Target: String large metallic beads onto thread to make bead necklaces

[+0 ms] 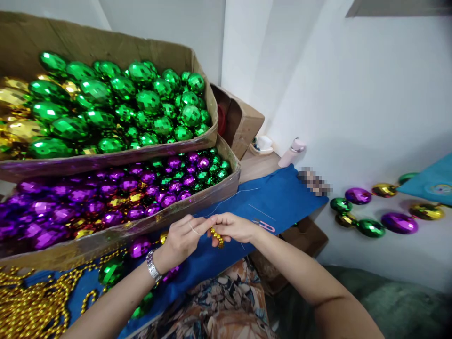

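Pale walls stand behind a work surface spread with a blue cloth (282,188); an open cardboard box of shiny green and gold ornaments (148,102) rises at the left, with a lower box of mostly purple ones (113,217) along its near side. Over the cloth the person's two hands meet at the fingertips; the right hand (231,228) is closed around a short string of gold beads (218,238), which curves below its fingers. The string's long axis slants down and to the right as seen; it lies just right of the fingertips of the left hand (185,235), and the right hand is the nearer of the two, being already in contact with it. The left hand's fingers are bent and drawn together; whether they pinch anything cannot be told. Beyond the right hand, pink-handled scissors (267,226) rest on the cloth; a pale thread (226,199) lies farther to the left. On the blue pennant (432,176) at the right edge sits a round emblem (441,189); its details are too small to read, and no brand or other writing is legible.
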Tool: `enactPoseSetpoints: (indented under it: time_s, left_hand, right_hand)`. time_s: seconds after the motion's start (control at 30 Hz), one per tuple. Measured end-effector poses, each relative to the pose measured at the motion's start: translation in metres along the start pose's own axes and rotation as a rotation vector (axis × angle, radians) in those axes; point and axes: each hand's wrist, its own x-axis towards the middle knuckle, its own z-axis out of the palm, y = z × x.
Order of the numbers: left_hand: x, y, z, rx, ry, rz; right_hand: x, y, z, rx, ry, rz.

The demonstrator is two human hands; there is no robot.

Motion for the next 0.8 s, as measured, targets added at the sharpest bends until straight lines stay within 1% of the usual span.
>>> enactPoseSetpoints:
  time_s: [0.03, 0.07, 0.1, 0.13, 0.17, 0.2, 0.23, 0.27, 0.3, 0.33, 0.37, 0.43, 0.47, 0.5, 0.53, 0.57, 0.63, 0.67, 0.73, 0.77, 0.8]
  left_hand:
    - [0.000, 0.001, 0.000, -0.037, -0.008, -0.094]
    - [0.001, 0.002, 0.001, -0.098, -0.011, -0.221]
    - [0.001, 0.003, 0.001, -0.187, -0.008, -0.365]
    - [0.002, 0.003, 0.003, -0.298, -0.005, -0.513]
    - [0.003, 0.004, 0.004, -0.417, 0.001, -0.645]
    - [0.004, 0.004, 0.005, -0.526, 0.006, -0.749]
    - [0.005, 0.004, 0.007, -0.612, 0.012, -0.813]
    - [0.006, 0.004, 0.008, -0.660, 0.022, -0.840]
    - [0.005, 0.005, 0.008, -0.669, 0.034, -0.838]
    - [0.005, 0.006, 0.008, -0.647, 0.043, -0.811]
    - [0.004, 0.007, 0.008, -0.606, 0.047, -0.771]
    - [0.003, 0.009, 0.006, -0.508, 0.048, -0.675]
    - [0.002, 0.010, 0.005, -0.464, 0.049, -0.626]
    - [0.001, 0.011, 0.004, -0.425, 0.050, -0.571]
    - [0.001, 0.011, 0.004, -0.389, 0.054, -0.509]
    - [0.001, 0.010, 0.003, -0.349, 0.059, -0.437]
    - [0.000, 0.009, 0.003, -0.258, 0.066, -0.284]
    - [-0.001, 0.008, 0.003, -0.209, 0.066, -0.215]
    - [-0.002, 0.006, 0.004, -0.122, 0.065, -0.115]
    - [-0.003, 0.006, 0.004, -0.088, 0.065, -0.086]
    - [-0.003, 0.006, 0.004, -0.063, 0.069, -0.071]
  right_hand:
    - [-0.003, -0.005, 0.001, -0.191, 0.106, -0.050]
    - [-0.007, -0.010, 0.003, -0.411, 0.224, -0.098]
    - [-0.011, -0.014, 0.006, -0.637, 0.326, -0.141]
    - [-0.015, -0.018, 0.011, -0.847, 0.388, -0.170]
    - [-0.019, -0.021, 0.016, -1.022, 0.397, -0.185]
    - [-0.022, -0.023, 0.021, -1.149, 0.352, -0.188]
    - [-0.026, -0.025, 0.025, -1.225, 0.276, -0.181]
    - [-0.029, -0.027, 0.027, -1.248, 0.193, -0.172]
    - [-0.030, -0.029, 0.027, -1.228, 0.142, -0.166]
    - [-0.031, -0.031, 0.025, -1.178, 0.151, -0.164]
    - [-0.031, -0.032, 0.022, -1.108, 0.220, -0.170]
    - [-0.026, -0.033, 0.012, -0.922, 0.428, -0.215]
    - [-0.022, -0.032, 0.008, -0.803, 0.497, -0.239]
    - [-0.017, -0.028, 0.005, -0.662, 0.512, -0.244]
    - [-0.011, -0.024, 0.003, -0.496, 0.467, -0.226]
    - [-0.006, -0.017, 0.002, -0.315, 0.383, -0.186]
    - [0.003, -0.004, 0.005, 0.034, 0.179, -0.056]
    - [0.006, 0.002, 0.007, 0.173, 0.084, 0.009]
    - [0.009, 0.010, 0.012, 0.346, -0.051, 0.089]
    - [0.010, 0.012, 0.015, 0.383, -0.072, 0.104]
    - [0.009, 0.011, 0.017, 0.393, -0.058, 0.103]
